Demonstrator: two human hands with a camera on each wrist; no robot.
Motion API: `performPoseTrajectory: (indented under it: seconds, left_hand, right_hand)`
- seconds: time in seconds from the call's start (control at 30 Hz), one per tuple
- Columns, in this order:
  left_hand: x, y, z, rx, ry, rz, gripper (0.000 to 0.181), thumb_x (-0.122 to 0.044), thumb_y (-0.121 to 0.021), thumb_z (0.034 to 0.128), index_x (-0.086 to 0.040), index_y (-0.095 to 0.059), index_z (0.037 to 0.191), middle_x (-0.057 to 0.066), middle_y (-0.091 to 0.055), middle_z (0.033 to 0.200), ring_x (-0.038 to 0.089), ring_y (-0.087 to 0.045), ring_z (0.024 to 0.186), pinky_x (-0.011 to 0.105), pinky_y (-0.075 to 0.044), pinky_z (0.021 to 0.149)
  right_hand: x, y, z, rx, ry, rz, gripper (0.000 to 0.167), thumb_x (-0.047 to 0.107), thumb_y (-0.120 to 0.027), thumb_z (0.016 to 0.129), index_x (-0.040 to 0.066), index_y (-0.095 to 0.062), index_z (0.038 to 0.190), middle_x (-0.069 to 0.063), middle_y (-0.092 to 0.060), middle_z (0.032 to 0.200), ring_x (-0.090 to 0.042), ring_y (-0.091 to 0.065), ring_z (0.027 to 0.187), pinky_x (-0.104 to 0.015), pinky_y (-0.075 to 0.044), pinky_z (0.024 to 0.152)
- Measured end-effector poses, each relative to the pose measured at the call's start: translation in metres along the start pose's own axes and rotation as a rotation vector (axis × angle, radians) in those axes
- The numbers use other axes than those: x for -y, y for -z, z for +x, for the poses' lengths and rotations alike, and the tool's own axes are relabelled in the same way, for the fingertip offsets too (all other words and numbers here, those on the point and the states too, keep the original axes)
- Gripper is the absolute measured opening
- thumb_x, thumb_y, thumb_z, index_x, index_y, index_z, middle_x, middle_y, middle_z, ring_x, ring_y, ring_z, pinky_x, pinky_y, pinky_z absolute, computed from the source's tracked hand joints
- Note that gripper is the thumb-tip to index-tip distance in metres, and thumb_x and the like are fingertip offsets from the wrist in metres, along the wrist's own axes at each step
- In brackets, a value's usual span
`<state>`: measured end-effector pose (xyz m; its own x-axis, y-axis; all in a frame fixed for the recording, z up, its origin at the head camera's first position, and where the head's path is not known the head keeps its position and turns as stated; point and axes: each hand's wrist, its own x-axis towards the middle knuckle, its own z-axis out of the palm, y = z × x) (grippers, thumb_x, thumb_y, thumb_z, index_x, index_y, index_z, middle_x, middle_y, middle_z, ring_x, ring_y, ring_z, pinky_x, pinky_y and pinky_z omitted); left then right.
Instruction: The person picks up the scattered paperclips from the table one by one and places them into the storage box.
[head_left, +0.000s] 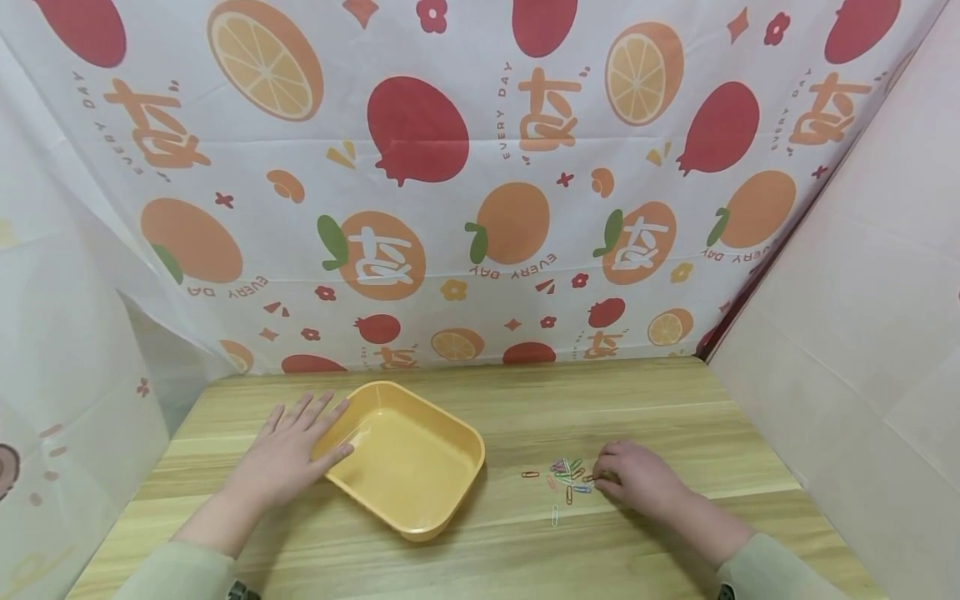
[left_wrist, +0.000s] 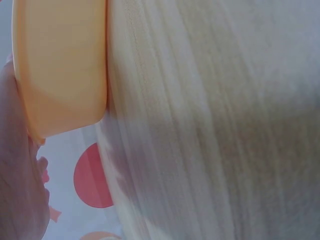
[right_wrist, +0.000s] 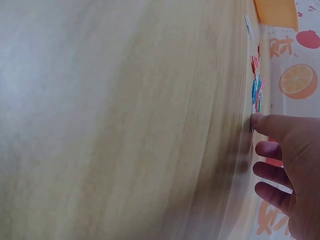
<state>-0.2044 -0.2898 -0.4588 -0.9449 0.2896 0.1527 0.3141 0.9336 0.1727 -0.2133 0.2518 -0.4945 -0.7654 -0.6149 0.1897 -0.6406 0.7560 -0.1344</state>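
Note:
A yellow plastic tray (head_left: pixel 405 467) stands on the wooden table, left of centre. My left hand (head_left: pixel 288 454) lies over its left rim with the fingers spread and fairly straight. In the left wrist view the outer wall of the tray (left_wrist: pixel 62 70) shows beside that hand (left_wrist: pixel 20 165). Several coloured paper clips (head_left: pixel 566 477) lie in a loose cluster to the right of the tray. At the cluster's right edge, my right hand (head_left: pixel 637 479) pinches a paper clip (head_left: pixel 588 479) between thumb and forefinger; the fingertips partly hide it. The other fingers curl beneath the palm.
A pale clip (head_left: pixel 555 516) lies apart, nearer the front of the table (head_left: pixel 525 567). Behind the table hangs a white fruit-print curtain (head_left: pixel 450 333). Pale sheets close off the left and right sides (head_left: pixel 847 333).

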Motion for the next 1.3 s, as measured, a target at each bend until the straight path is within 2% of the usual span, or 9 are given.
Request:
performPoseTrajectory:
  seconds: [0.33, 0.7, 0.93, 1.1, 1.3]
  left_hand:
    - [0.000, -0.001, 0.001, -0.007, -0.006, 0.010, 0.077, -0.065, -0.041, 0.0976, -0.022, -0.025, 0.159, 0.016, -0.022, 0.162, 0.045, -0.016, 0.147, 0.054, 0.013, 0.119]
    - [-0.001, -0.001, 0.001, -0.005, -0.006, 0.002, 0.076, -0.065, -0.041, 0.0980, -0.022, -0.026, 0.159, 0.016, -0.022, 0.163, 0.045, -0.017, 0.147, 0.054, 0.011, 0.119]
    - [-0.001, -0.002, 0.002, -0.003, -0.009, -0.004, 0.074, -0.061, -0.044, 0.0990, -0.022, -0.026, 0.159, 0.016, -0.020, 0.163, 0.045, -0.014, 0.148, 0.054, 0.013, 0.119]
    - [-0.001, -0.002, 0.002, 0.000, -0.008, -0.009, 0.073, -0.058, -0.046, 0.0994, -0.021, -0.026, 0.159, 0.016, -0.019, 0.164, 0.045, -0.014, 0.148, 0.054, 0.013, 0.118]
    - [-0.003, 0.000, 0.001, 0.002, -0.007, -0.012, 0.072, -0.057, -0.047, 0.0997, -0.021, -0.026, 0.158, 0.016, -0.019, 0.163, 0.045, -0.014, 0.148, 0.053, 0.014, 0.118]
  right_hand:
    - [-0.002, -0.002, -0.001, -0.031, 0.043, 0.004, 0.016, 0.023, -0.079, 0.085, 0.020, -0.077, 0.100, 0.010, -0.066, 0.095, -0.007, -0.061, 0.085, -0.031, -0.057, 0.076]
    - [-0.003, -0.002, 0.000, -0.017, 0.040, 0.000, 0.008, 0.023, -0.079, 0.085, 0.021, -0.077, 0.093, 0.013, -0.065, 0.093, -0.008, -0.061, 0.086, -0.031, -0.057, 0.077]
    - [-0.004, 0.000, 0.003, 0.011, 0.047, 0.034, 0.006, 0.020, -0.079, 0.085, 0.021, -0.076, 0.090, 0.014, -0.064, 0.091, -0.006, -0.060, 0.084, -0.030, -0.057, 0.077]
    - [-0.005, 0.002, 0.007, 0.060, 0.040, 0.073, 0.009, 0.016, -0.077, 0.084, 0.023, -0.072, 0.085, 0.017, -0.057, 0.085, 0.000, -0.053, 0.076, -0.025, -0.053, 0.070]
    - [-0.006, 0.004, 0.014, 0.160, -0.021, 0.125, 0.020, 0.012, -0.073, 0.083, 0.025, -0.059, 0.077, 0.016, -0.047, 0.074, -0.002, -0.043, 0.068, -0.021, -0.043, 0.061]
